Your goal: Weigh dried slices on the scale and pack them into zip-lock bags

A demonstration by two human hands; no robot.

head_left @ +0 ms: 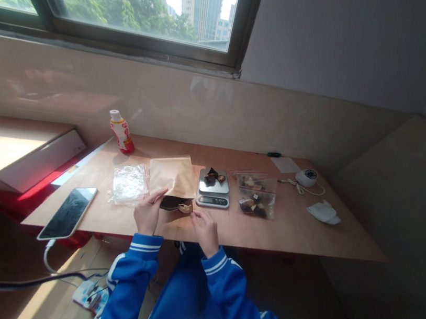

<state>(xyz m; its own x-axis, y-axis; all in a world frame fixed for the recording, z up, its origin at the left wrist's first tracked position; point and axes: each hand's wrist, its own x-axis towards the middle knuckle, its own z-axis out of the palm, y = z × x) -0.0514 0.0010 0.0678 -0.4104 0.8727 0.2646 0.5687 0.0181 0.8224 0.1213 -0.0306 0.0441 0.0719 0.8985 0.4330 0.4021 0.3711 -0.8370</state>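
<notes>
My left hand [148,212] is closed on the left edge of a brown paper bag [173,172], which lies with its dark mouth toward me. At the mouth's right side, my right hand [205,228] pinches a curled tan dried piece [185,207]; whether its fingertips also touch the bag's edge, I cannot tell. Just right of the bag stands a small digital kitchen scale [213,194] with several dark, curled dried pieces [214,176] on its plate. Clear zip bags [258,201] holding similar dark and tan pieces lie right of the scale.
Crumpled clear plastic bags [129,183] lie left of the paper bag. Behind them stands a red-and-white bottle [121,133]. A cabled phone [69,212] overhangs the table's front left edge. At right are a white camera [306,177], white tissue [324,212] and paper sheet [285,164].
</notes>
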